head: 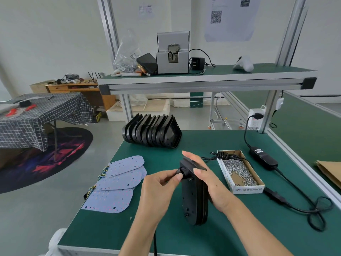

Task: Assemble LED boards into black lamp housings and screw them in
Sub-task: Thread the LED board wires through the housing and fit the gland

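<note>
At the centre of the green bench mat [166, 231], a black lamp housing [193, 198] is held on edge between both hands, its long axis running away from the viewer. It is an elongated matt black shell with rounded ends and a flat back pierced by small holes; a squared bracket projects from its far end. Whether its near end rests on the mat cannot be told.

The left hand [158, 189] pinches a small round black fitting [181, 171] on the housing's left face between thumb and forefinger, with the remaining fingers curled under. The right hand [210, 183] clasps the housing from the right, the thumb hooked over its upper edge and the fingers laid along the far side.

Behind the hands, a stack of housings [153, 133] lies on its side as a nested row. To the left, pale blue-grey LED boards [118, 183] lie overlapped flat on the mat, dotted with small pink points and trailing yellow and blue wires from their left edges.

Just right of the right hand, a white cardboard box [246, 189] holds loose silver screws [238, 169]; its near wall reads "SPRING BALANCER". A black power adapter [263, 157] lies further right, bearing a label too small to read.

On the upper shelf [203, 76] stands a grey metal machine [172, 58]. A sheet with a QR code [216, 16] hangs on the wall; its text is illegible.
</note>
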`<action>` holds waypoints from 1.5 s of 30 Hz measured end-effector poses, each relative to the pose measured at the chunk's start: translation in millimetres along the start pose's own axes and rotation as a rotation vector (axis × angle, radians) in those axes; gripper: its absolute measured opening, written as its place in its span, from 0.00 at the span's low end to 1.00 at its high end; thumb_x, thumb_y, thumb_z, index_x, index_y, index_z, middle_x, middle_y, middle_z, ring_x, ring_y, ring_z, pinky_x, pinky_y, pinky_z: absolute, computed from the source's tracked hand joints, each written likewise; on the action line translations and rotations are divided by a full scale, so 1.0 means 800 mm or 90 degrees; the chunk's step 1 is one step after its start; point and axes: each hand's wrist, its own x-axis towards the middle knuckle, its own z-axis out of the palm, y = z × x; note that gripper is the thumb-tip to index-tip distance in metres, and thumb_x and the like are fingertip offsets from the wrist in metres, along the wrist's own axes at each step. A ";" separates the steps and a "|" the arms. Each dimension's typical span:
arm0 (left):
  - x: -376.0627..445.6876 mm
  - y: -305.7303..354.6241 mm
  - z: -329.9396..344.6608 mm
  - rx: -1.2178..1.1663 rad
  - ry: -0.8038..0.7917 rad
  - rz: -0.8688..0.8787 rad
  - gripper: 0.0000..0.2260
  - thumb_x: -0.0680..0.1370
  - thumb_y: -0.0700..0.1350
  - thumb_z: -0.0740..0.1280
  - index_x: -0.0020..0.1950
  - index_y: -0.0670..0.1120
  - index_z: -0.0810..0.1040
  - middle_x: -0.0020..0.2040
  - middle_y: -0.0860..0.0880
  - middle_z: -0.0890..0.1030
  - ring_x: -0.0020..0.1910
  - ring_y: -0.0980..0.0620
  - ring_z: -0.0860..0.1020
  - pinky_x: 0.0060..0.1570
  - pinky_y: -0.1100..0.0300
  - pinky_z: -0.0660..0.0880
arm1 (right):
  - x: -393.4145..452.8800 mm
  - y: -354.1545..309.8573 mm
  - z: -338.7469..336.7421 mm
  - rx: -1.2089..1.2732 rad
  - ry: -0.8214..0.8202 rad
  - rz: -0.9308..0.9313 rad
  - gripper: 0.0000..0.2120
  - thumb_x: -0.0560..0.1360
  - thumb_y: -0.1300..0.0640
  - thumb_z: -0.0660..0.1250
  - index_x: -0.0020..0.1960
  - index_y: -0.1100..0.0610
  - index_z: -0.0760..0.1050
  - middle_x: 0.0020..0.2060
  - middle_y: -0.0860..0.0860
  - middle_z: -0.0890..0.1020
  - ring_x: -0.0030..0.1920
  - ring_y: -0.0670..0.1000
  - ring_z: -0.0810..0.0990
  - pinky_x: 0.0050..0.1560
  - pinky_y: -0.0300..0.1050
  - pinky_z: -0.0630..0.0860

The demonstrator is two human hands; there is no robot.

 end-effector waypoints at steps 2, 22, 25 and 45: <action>-0.001 0.002 0.002 0.004 -0.004 0.019 0.10 0.78 0.44 0.76 0.48 0.61 0.86 0.46 0.62 0.87 0.49 0.66 0.84 0.47 0.78 0.73 | -0.004 -0.010 0.001 -0.008 0.038 -0.011 0.32 0.76 0.30 0.65 0.77 0.42 0.70 0.73 0.47 0.75 0.77 0.52 0.69 0.80 0.66 0.60; -0.024 0.028 0.007 -0.154 -0.023 0.084 0.07 0.74 0.50 0.76 0.51 0.59 0.89 0.46 0.51 0.89 0.49 0.55 0.87 0.50 0.70 0.78 | -0.028 -0.037 0.012 -0.011 0.114 -0.119 0.34 0.79 0.27 0.57 0.77 0.46 0.71 0.68 0.51 0.79 0.70 0.58 0.75 0.73 0.73 0.66; -0.027 0.030 0.009 -0.206 -0.032 0.084 0.10 0.72 0.50 0.76 0.53 0.57 0.89 0.49 0.50 0.89 0.51 0.53 0.87 0.51 0.69 0.79 | -0.028 -0.041 0.013 0.004 0.131 -0.123 0.33 0.80 0.28 0.58 0.76 0.48 0.71 0.66 0.52 0.80 0.69 0.58 0.76 0.73 0.72 0.66; -0.034 0.038 0.006 -0.092 -0.044 0.176 0.11 0.76 0.46 0.74 0.56 0.61 0.85 0.51 0.55 0.88 0.49 0.58 0.86 0.49 0.68 0.79 | -0.037 -0.053 0.015 0.059 0.101 -0.112 0.34 0.78 0.29 0.64 0.77 0.47 0.71 0.67 0.56 0.81 0.71 0.62 0.76 0.73 0.75 0.65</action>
